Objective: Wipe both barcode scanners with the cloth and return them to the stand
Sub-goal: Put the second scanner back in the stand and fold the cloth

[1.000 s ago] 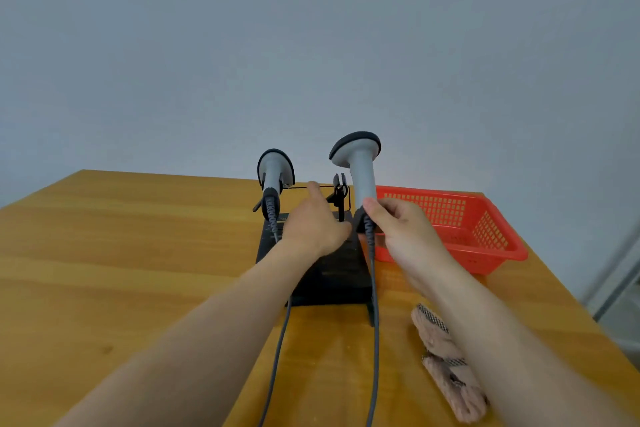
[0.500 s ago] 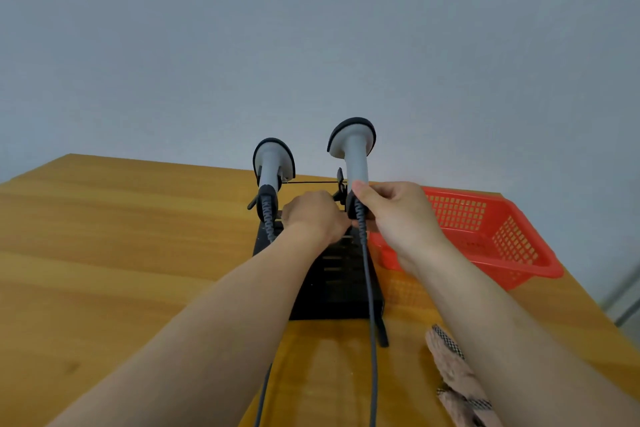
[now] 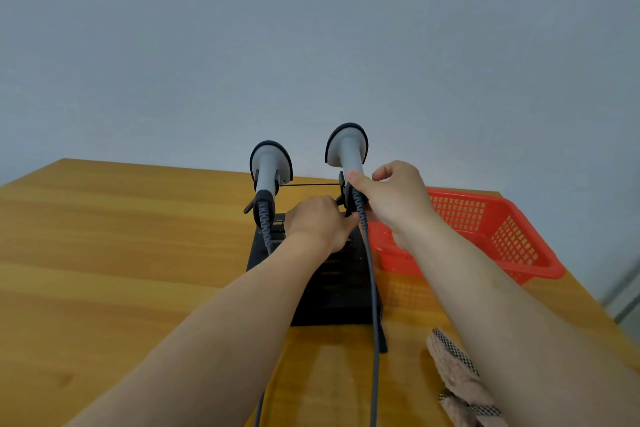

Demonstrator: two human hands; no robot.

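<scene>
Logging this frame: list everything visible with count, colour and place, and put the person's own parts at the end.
Barcode scanners: 2, grey with black trim; left scanner upright in the stand, right scanner upright at the stand's right cradle, held.
Stand: 1, black, centre of the table.
Cables: 2, grey; left cable and right cable run from the scanners toward the camera.
Basket: 1, red mesh, right of the stand.
Cloth: 1, pinkish with checked edging, on the table near right, partly behind the right forearm.
Table: 1, wood.
Wall: grey, behind.
Left hand: on the stand by the right cradle.
Right hand: gripping the right scanner's handle.
</scene>
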